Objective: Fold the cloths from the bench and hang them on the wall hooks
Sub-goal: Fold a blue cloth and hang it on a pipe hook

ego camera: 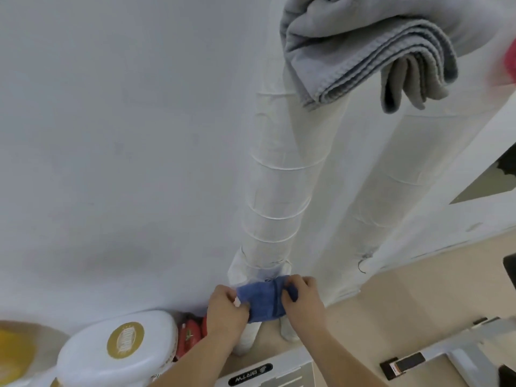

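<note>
Pinching the left edge of the blue cloth (262,301) with the left fingers (231,296), curling the right fingers (296,283) over the right edge: a firm hold at both ends. Stretched between left hand (226,305) and right hand (303,298), held clear of the counter (296,364), low in front of the wrapped pipes (276,205). Pulled taut, most likely, to square the fold and stop the layers slipping. Running left to right, long axis level and roughly along the wall (125,135), broad face turned up toward the camera. Looks doubled over, judging by the crease near the right hand. Higher up, draped and folded against the wall: a grey cloth (363,57), hook hidden. Seems nearly ready for lifting up beside it.
</note>
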